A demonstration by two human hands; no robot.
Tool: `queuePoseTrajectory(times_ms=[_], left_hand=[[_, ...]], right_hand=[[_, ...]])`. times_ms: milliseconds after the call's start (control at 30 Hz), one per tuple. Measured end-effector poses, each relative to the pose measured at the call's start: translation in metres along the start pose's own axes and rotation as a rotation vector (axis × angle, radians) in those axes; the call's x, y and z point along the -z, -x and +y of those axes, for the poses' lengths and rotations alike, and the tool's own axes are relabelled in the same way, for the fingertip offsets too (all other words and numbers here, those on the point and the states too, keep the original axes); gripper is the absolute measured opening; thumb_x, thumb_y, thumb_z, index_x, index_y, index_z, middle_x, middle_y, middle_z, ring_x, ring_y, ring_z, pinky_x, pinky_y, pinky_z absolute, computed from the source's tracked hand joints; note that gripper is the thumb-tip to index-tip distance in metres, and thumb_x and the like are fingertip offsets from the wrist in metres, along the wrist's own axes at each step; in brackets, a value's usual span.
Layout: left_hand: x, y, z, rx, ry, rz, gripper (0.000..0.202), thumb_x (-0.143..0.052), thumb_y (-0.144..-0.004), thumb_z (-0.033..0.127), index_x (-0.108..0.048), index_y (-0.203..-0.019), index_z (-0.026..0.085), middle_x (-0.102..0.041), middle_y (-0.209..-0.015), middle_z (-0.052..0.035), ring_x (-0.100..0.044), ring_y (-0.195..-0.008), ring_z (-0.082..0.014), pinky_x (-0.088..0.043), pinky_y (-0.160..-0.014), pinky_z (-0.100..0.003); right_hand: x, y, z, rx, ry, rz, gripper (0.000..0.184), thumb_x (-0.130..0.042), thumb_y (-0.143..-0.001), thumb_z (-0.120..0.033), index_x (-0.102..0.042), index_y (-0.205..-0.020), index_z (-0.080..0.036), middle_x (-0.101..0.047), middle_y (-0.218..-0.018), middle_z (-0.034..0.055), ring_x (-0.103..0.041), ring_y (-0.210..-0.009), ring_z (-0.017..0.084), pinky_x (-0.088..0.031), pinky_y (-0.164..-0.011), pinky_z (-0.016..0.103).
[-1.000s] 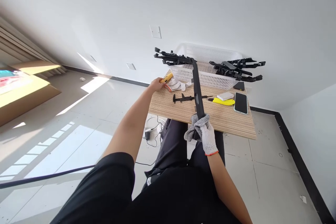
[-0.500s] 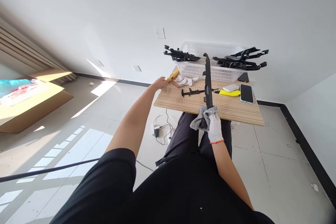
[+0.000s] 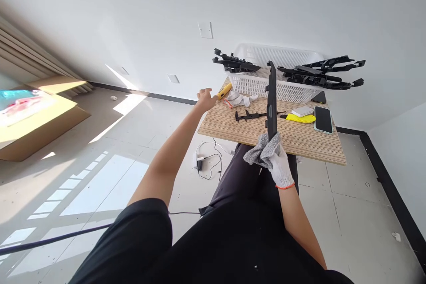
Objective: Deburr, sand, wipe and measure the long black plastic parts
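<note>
Head view: your right hand (image 3: 278, 165), in a knit glove, is clamped round the lower end of a long black plastic bar (image 3: 271, 97), with a grey cloth (image 3: 258, 153) bunched in the same grip. The bar stands nearly upright from that fist, its long axis running away from you over the near edge of the worktop (image 3: 299, 142), and its top end shows in front of the white basket (image 3: 266, 86). So the bar belongs to the right hand alone; the left is well apart from it.

Your bare left hand (image 3: 205, 99) is stretched out at the worktop's far left corner, fingers loosely spread and gripping nothing. It sits just beside the yellow knife (image 3: 223, 91), closer to that than to anything else; whether a fingertip touches it, I cannot tell. The knife's long axis angles away from the hand toward the basket. Just past it lies a white glove (image 3: 240, 99), then a small black part (image 3: 250, 116) flat on the wood, between your two hands.

More black parts (image 3: 319, 75) lie across the basket's rim.
</note>
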State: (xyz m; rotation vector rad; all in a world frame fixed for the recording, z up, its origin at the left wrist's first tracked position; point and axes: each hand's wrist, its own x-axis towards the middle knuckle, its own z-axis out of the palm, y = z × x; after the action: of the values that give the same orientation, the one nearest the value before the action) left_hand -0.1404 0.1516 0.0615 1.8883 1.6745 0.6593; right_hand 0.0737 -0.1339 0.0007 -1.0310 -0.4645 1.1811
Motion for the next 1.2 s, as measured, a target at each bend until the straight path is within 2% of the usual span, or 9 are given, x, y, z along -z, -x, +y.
queuePoseTrajectory(times_ms=[100, 167, 333, 567, 767, 867, 967, 1067, 1200], left_hand=[[0.009, 0.051, 0.011, -0.122, -0.023, -0.024, 0.041, -0.054, -0.089, 0.038, -0.055, -0.124, 0.016, -0.052, -0.138, -0.0188, -0.042, -0.137, -0.0348, -0.033, -0.115, -0.054], [0.003, 0.095, 0.016, -0.288, 0.070, -0.172, 0.033, -0.048, -0.096, 0.043, -0.057, -0.116, 0.018, -0.061, -0.125, -0.0132, -0.057, -0.121, -0.0280, -0.044, -0.108, -0.050], [-0.057, 0.175, 0.023, -0.672, 0.223, -0.605, 0.067, -0.070, -0.088, 0.044, -0.041, -0.147, 0.030, -0.051, -0.147, -0.0104, -0.054, -0.135, -0.0257, -0.048, -0.112, -0.042], [-0.112, 0.174, 0.026, -0.796, 0.309, -0.405, 0.067, -0.076, -0.085, 0.027, -0.048, -0.146, 0.031, -0.055, -0.145, -0.0129, -0.057, -0.133, -0.0294, -0.052, -0.109, -0.044], [-0.123, 0.177, 0.033, -0.912, 0.248, -0.248, 0.046, -0.079, -0.082, 0.039, -0.065, -0.123, 0.024, -0.065, -0.127, -0.0139, -0.069, -0.113, -0.0261, -0.061, -0.095, -0.037], [-0.122, 0.181, 0.038, -0.931, 0.159, -0.201, 0.038, -0.078, -0.083, 0.041, -0.070, -0.115, 0.023, -0.064, -0.127, -0.0140, -0.070, -0.110, -0.0263, -0.063, -0.086, -0.035], [-0.112, 0.182, 0.040, -0.906, 0.098, -0.166, 0.029, -0.073, -0.087, 0.035, -0.071, -0.113, 0.023, -0.063, -0.128, -0.0154, -0.069, -0.110, -0.0287, -0.064, -0.079, -0.035], [-0.100, 0.185, 0.043, -0.907, 0.137, -0.118, 0.021, -0.060, -0.094, 0.021, -0.070, -0.113, 0.022, -0.062, -0.128, -0.0163, -0.067, -0.116, -0.0284, -0.063, -0.087, -0.038], [-0.088, 0.191, 0.055, -0.944, 0.222, -0.024, 0.024, -0.066, -0.092, 0.032, -0.068, -0.114, 0.021, -0.063, -0.127, -0.0169, -0.065, -0.120, -0.0301, -0.059, -0.097, -0.043]], right_hand=[[-0.008, 0.005, -0.002, 0.007, -0.016, -0.066, 0.058, -0.083, -0.070, -0.029, -0.064, -0.125, -0.028, -0.073, -0.123, 0.0055, -0.072, -0.102, 0.022, -0.061, -0.087, 0.038], [-0.015, 0.004, 0.001, 0.004, -0.013, -0.002, 0.056, -0.078, -0.077, -0.037, -0.061, -0.129, -0.028, -0.072, -0.123, 0.0067, -0.071, -0.106, 0.022, -0.060, -0.090, 0.039], [-0.021, -0.009, 0.013, 0.091, 0.138, 0.283, 0.044, -0.058, -0.088, -0.054, -0.065, -0.119, -0.022, -0.072, -0.121, 0.0108, -0.068, -0.114, 0.024, -0.058, -0.096, 0.039], [-0.001, -0.005, -0.021, -0.065, 0.434, 0.095, 0.079, -0.083, -0.071, -0.037, -0.052, -0.144, -0.034, -0.070, -0.128, 0.0031, -0.070, -0.110, 0.026, -0.062, -0.086, 0.038], [0.014, -0.016, -0.025, 0.081, 0.349, 0.069, 0.043, -0.063, -0.088, -0.044, -0.064, -0.126, -0.024, -0.069, -0.131, 0.0078, -0.065, -0.122, 0.026, -0.053, -0.106, 0.042], [0.016, -0.016, -0.030, 0.092, 0.405, 0.095, 0.037, -0.060, -0.090, -0.047, -0.068, -0.118, -0.024, -0.070, -0.129, 0.0088, -0.064, -0.124, 0.027, -0.050, -0.108, 0.042], [0.009, -0.008, -0.045, -0.082, 0.533, -0.009, 0.063, -0.077, -0.077, -0.044, -0.058, -0.135, -0.028, -0.073, -0.120, 0.0065, -0.071, -0.110, 0.028, -0.057, -0.095, 0.042], [-0.003, 0.001, -0.060, -0.175, 0.663, -0.075, 0.086, -0.087, -0.065, -0.036, -0.051, -0.143, -0.031, -0.073, -0.119, 0.0044, -0.071, -0.108, 0.028, -0.058, -0.093, 0.041], [-0.016, 0.009, -0.065, -0.058, 0.496, -0.129, 0.075, -0.077, -0.077, -0.036, -0.048, -0.146, -0.031, -0.070, -0.129, 0.0046, -0.068, -0.115, 0.025, -0.057, -0.097, 0.040]])
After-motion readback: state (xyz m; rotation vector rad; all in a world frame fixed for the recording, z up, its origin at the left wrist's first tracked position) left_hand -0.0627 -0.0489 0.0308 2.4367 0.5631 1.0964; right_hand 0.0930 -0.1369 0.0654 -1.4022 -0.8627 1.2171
